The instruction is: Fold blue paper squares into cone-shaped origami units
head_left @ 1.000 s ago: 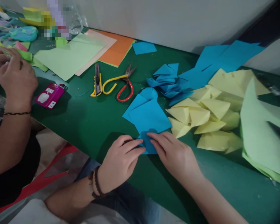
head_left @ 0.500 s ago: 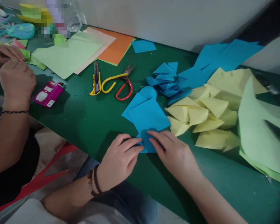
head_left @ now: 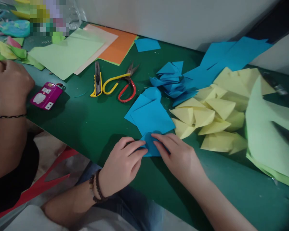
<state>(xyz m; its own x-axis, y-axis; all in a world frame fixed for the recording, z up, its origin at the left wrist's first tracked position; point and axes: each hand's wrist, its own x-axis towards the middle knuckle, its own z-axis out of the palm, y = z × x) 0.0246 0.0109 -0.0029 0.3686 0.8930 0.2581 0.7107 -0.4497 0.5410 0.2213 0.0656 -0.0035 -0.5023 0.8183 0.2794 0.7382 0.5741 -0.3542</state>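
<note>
A small piece of blue paper [head_left: 151,148] lies on the green table between my two hands. My left hand [head_left: 125,162] grips its left side with bent fingers; the thumb is mostly hidden. On the right side, my right hand [head_left: 177,154] presses the same paper with thumb and fingertips. Just beyond are larger blue sheets [head_left: 153,115], partly overlapping. Folded blue pieces [head_left: 170,78] are heaped farther back, and folded yellow pieces [head_left: 204,115] spread to the right of my right hand.
Scissors [head_left: 127,81], a yellow cutter [head_left: 97,80] and a purple box [head_left: 47,95] lie to the left. Behind them are green [head_left: 69,53] and orange [head_left: 121,45] sheets. Another person's hand [head_left: 13,78] is at the far left. Light green paper [head_left: 267,138] stands at the right.
The view has shifted slightly. The other person's hands have moved left and apart from the green pieces, which now show more. My hands keep nearly the same pose on the blue paper.
</note>
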